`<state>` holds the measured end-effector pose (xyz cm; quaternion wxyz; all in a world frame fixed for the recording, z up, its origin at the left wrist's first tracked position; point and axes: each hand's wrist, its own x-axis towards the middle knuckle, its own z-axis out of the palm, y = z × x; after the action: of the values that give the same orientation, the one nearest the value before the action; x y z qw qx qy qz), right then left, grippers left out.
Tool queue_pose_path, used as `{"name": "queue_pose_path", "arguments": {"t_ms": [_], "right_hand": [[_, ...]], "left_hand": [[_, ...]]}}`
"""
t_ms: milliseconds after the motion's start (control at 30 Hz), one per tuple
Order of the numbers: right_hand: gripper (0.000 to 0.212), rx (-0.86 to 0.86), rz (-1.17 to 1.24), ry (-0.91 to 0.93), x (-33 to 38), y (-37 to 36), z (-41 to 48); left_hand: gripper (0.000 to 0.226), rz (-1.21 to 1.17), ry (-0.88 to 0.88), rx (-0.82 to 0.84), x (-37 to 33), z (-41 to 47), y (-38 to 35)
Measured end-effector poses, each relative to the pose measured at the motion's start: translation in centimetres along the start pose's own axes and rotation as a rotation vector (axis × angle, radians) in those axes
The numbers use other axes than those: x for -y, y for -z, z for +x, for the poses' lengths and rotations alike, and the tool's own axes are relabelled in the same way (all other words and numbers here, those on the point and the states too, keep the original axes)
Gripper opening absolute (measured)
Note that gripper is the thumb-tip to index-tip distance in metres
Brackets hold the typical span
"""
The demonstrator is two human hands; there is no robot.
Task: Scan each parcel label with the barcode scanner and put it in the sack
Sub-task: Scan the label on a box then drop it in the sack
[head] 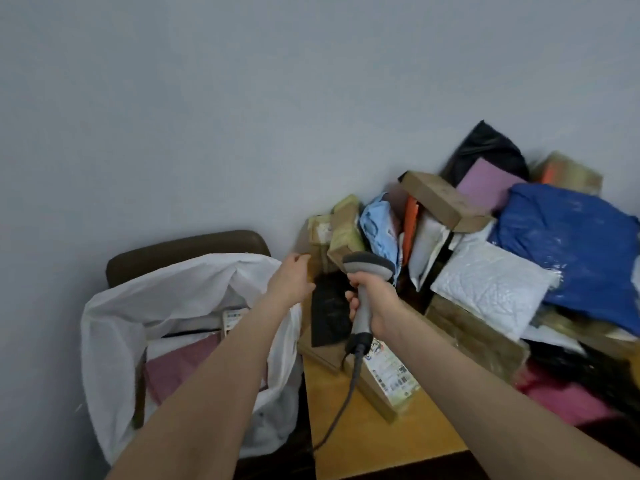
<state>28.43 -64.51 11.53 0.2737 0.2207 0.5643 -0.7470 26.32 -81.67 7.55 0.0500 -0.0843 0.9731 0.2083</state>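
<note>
My right hand [372, 303] grips the grey barcode scanner [367, 268] upright by its handle, its cable trailing down over the table. My left hand [292, 277] reaches over the sack's right rim toward the parcel pile, fingers loosely curled, holding nothing that I can see. The white sack [114, 327] stands open at the left with a pink mailer [180, 368] and a labelled parcel [232, 318] inside. A black flat mailer [329, 313] lies just beyond my hands. A cardboard box with a printed label [388, 375] lies on the wooden table [363, 441].
A tall heap of parcels fills the table's right side: a blue bag [571, 237], a white padded mailer [491, 285], a brown box [443, 199], a black bag [485, 147], a light-blue bag [379, 223]. A dark chair back [187, 247] stands behind the sack. A plain wall rises behind.
</note>
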Motion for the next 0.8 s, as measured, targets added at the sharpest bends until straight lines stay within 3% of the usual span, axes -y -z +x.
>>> {"name": "queue_pose_path", "arguments": {"t_ms": [167,333,467,600,733,800], "right_hand": [[0.012,-0.041,0.035,0.106,5.1,6.3,-1.7],[0.009,-0.115,0.081,0.19,11.4,13.5,-2.0],[0.004,-0.125,0.114,0.208,15.5,19.4,0.7],[0.006,-0.088,0.156,0.171,18.6,24.5,4.5],[0.004,-0.03,0.192,0.111,20.9,28.2,7.8],[0.006,0.0,0.2,0.081,21.9,29.4,9.0]], "left_hand": [[0.06,-0.031,-0.102,-0.004,-8.6,1.0,0.1],[0.063,-0.274,-0.064,-0.011,-17.5,3.5,-0.5],[0.029,-0.488,-0.008,-0.033,-24.4,6.2,-2.0],[0.063,-0.594,0.079,-0.057,-28.9,11.1,-4.5],[0.096,-0.617,0.251,-0.102,-28.5,18.3,-8.9],[0.101,-0.623,0.315,-0.144,-30.4,18.1,-8.4]]}}
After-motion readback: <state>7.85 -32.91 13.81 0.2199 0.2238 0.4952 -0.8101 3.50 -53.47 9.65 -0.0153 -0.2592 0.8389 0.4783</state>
